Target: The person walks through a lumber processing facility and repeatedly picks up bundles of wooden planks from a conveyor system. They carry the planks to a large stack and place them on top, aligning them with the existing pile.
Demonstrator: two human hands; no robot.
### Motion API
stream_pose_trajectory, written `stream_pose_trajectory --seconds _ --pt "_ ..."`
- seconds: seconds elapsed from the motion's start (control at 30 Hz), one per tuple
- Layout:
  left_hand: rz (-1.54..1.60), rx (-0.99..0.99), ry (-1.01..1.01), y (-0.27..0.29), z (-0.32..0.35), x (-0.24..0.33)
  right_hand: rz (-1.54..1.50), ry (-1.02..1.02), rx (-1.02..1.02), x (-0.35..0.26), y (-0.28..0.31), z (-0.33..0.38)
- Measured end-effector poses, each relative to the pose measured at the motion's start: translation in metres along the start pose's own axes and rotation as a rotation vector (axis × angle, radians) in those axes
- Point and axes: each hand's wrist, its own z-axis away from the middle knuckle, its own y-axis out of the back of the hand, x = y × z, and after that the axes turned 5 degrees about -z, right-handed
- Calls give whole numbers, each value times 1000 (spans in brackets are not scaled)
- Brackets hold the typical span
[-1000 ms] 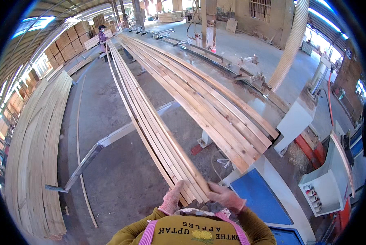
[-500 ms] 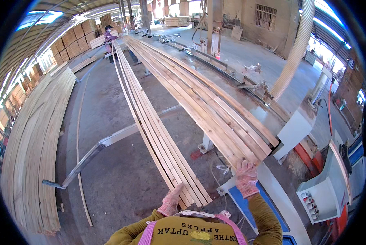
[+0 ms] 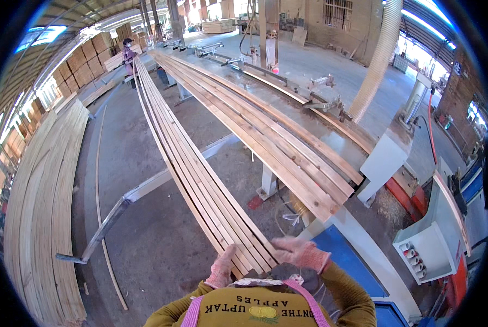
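Several long, narrow wooden strips (image 3: 200, 185) lie side by side, running from my body to the far end. My left hand (image 3: 221, 268), in a pinkish knit glove, grips their near end at the left edge, thumb on top; its other fingers are mostly hidden. Against the right edge of the same strips rests my gloved right hand (image 3: 302, 253), fingers stretched out. To the right, a second group of wider wooden boards (image 3: 265, 131) lies on supports, untouched by either hand.
A metal support bar (image 3: 146, 185) crosses under the strips. Stacked planks (image 3: 42, 218) fill the left side. At right stand a blue and white machine frame (image 3: 347, 256), a grey control box (image 3: 426, 253) and a ribbed hose (image 3: 377, 65). Another person (image 3: 128, 54) stands at the strips' far end.
My right hand has left the near end of the wider boards and moved left to the strips' edge. My left hand stays on the strips. A pale strip now shows along the rail behind.
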Motion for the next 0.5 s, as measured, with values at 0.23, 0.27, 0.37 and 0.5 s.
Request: stream_pose_trajectory --seconds 0.23,0.27,0.37,0.5 --pt "-110 54 -26 12 -11 -7 1231 -171 434 84 62 -34" --pt "-108 59 -25 15 -17 -9 1210 -168 431 89 62 -33" --pt "-87 34 2 14 -15 -7 1018 -209 369 75 51 -31" --pt "-64 55 -5 15 -11 -6 398 -25 261 39 18 -28"
